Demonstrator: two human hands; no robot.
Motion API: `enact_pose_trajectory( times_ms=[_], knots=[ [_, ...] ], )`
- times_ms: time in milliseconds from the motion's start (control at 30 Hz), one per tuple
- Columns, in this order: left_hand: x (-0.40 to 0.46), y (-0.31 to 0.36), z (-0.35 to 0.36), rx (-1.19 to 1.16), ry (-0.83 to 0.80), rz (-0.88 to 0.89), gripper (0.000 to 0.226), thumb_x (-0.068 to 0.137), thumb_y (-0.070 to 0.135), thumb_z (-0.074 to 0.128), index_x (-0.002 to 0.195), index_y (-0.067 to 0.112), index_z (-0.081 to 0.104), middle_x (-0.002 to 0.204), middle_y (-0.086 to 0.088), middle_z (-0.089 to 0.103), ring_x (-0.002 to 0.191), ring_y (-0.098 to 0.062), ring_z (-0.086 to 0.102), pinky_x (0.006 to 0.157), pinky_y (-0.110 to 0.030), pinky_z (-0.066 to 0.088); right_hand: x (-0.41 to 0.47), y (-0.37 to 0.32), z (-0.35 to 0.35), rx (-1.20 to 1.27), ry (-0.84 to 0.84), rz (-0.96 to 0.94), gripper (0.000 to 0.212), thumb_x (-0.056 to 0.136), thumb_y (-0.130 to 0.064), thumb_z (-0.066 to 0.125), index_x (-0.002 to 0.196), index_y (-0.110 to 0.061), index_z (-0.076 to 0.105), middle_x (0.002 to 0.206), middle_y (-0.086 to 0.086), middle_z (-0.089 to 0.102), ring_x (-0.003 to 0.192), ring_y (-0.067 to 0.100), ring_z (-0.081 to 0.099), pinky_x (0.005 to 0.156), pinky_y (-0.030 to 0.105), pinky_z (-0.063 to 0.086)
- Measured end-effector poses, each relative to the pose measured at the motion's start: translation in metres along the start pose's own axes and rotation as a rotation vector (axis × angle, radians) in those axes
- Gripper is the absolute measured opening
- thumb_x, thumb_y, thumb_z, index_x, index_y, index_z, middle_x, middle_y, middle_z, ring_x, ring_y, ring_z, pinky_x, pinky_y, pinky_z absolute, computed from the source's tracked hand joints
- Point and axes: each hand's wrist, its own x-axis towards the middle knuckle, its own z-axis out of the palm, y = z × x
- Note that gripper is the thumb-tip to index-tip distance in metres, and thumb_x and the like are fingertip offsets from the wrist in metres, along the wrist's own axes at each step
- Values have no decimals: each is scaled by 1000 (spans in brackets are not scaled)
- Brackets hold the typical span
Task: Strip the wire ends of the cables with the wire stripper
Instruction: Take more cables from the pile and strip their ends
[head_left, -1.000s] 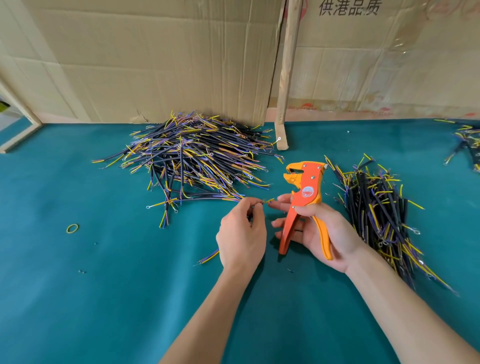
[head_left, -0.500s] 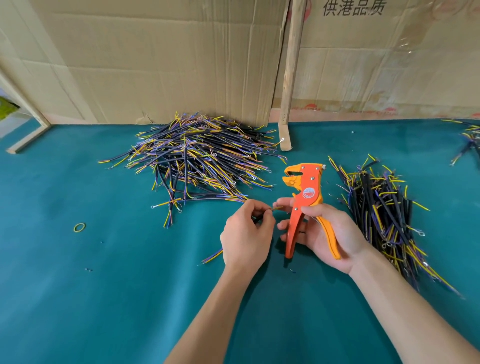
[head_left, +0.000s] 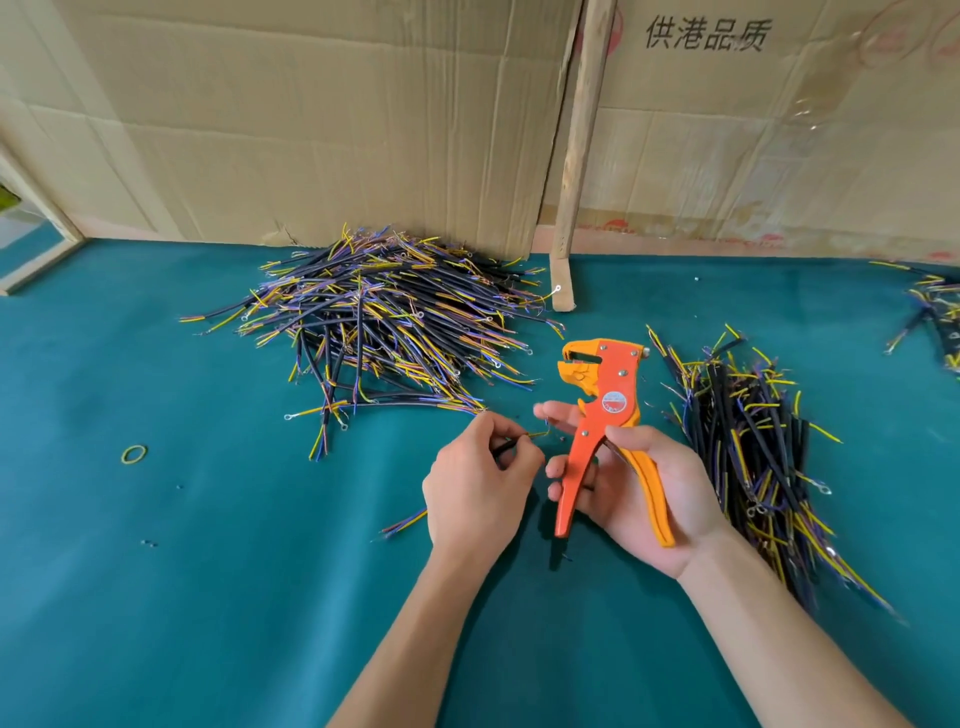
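I see matt teal cloth on the desk (head_left: 208, 597), creased brown cardboard (head_left: 337, 130) behind, and the wire stripper (head_left: 608, 415) in glossy orange plastic.

On the cardboard sheet (head_left: 779, 130) propped up at the far right of my table, four dark printed characters read 供港品质 (head_left: 705, 34), near its top edge. The wire stripper (head_left: 608, 431) I hold in my right hand (head_left: 639, 488) carries a small round red and white sticker (head_left: 615, 403) just below its head, but the print on it is too small for me to read
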Motion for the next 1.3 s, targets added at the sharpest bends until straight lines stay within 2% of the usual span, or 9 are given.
enact_pose_trajectory(
  times_ms=[167,300,400,500,633,767,900,1067,1300],
  knots=[
    [0,1,1,20,76,-28,12,83,46,49,86,36,53,72,21,63,74,-8,56,65,-31,37,0,1,-1,-1,46,-6,79,69,-27,84,138,1,58,148,20,53,90,34,67,82,45,57],
    [2,-4,4,9,103,-24,6,94,36,55,91,37,51,79,24,62,80,-10,57,68,-32,37,5,4,1,-94,67,2,53,84,-20,65,133,-1,63,146,18,56,90,35,67,83,46,57],
    [2,-3,3,-29,135,-15,6,96,34,56,92,38,53,86,23,64,81,-9,58,69,-31,37,5,4,2,-120,91,10,51,86,-19,58,134,-3,62,143,16,59,90,35,68,83,47,58],
    [2,-3,2,-49,143,-27,5,96,33,56,92,35,55,88,22,65,80,-10,58,69,-32,39,5,5,4,-147,85,9,54,83,-19,64,135,-4,62,143,14,60,90,34,69,84,46,59],
    [3,-3,1,-78,140,-60,4,95,35,57,91,34,57,85,25,65,81,2,57,69,-31,39,5,4,8,-184,95,9,56,81,-19,65,135,-4,62,141,16,61,90,36,69,84,48,59],
    [6,0,0,-104,154,-107,6,92,37,57,86,37,57,93,42,57,86,16,53,64,-18,33,5,5,13,-215,123,18,49,82,-16,62,129,-2,65,133,28,60,85,37,69,81,49,58],
    [7,5,1,-148,184,-171,4,86,41,56,83,39,57,92,42,58,85,17,52,64,-18,32,5,4,15,-233,116,43,47,83,-17,63,128,-4,67,112,30,65,85,38,68,79,45,58],
    [5,9,1,-121,171,-138,29,81,62,48,82,34,56,85,32,62,80,8,57,62,-20,35,6,4,14,-258,70,62,53,82,-25,68,130,-5,67,126,25,66,86,36,69,80,44,57],
    [2,6,0,-112,147,-79,12,87,47,59,85,36,60,89,36,62,84,11,57,65,-17,37,6,3,10,-200,96,57,59,76,-29,70,129,-2,67,121,24,67,83,33,68,80,43,58]
  ],
)
